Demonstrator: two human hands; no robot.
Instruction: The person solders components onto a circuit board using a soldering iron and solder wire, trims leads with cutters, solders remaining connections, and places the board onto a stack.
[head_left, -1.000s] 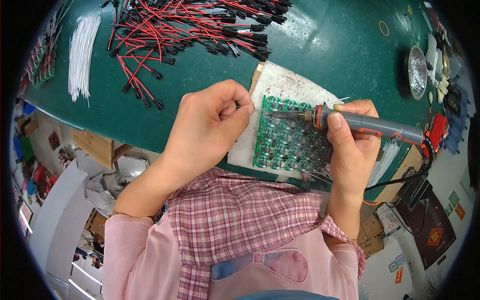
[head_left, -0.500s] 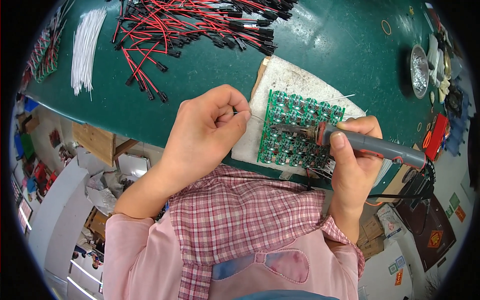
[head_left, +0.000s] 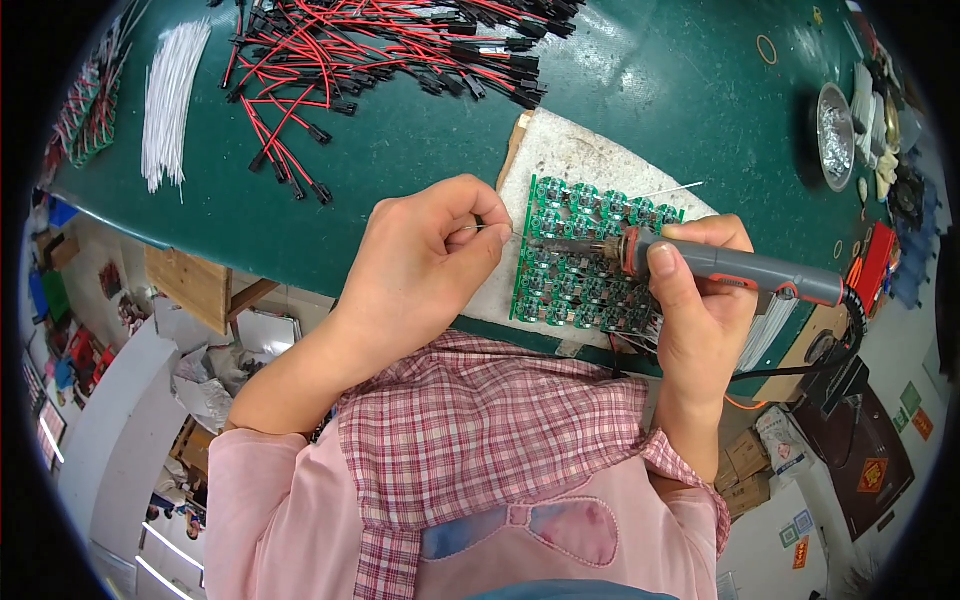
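My left hand (head_left: 425, 265) pinches a thin solder wire (head_left: 478, 227) between thumb and forefinger, its fingertips at the left edge of a green circuit board panel (head_left: 565, 287). Several rows of small identical boards with mounted parts make up that panel. In my right hand (head_left: 705, 320) is a grey and red soldering iron (head_left: 745, 266), held over the panel with its tip pointing left. The iron's tip is close to the left fingertips, near the panel's left edge; whether it touches the wire or a board is too small to tell. Beneath the panel lies a scorched white pad (head_left: 590, 145).
Red and black wires with black connectors (head_left: 400, 55) are heaped at the far side, beside a bundle of white wires (head_left: 175, 105). A metal bowl (head_left: 835, 137) and a red box (head_left: 878, 262) stand at right. The iron's black cord (head_left: 858, 330) hangs off its handle.
The soldering iron and my right hand have moved slightly left and up, bringing the tip nearer the panel's left edge. My left hand has shifted a little to the right, still pinching the solder wire.
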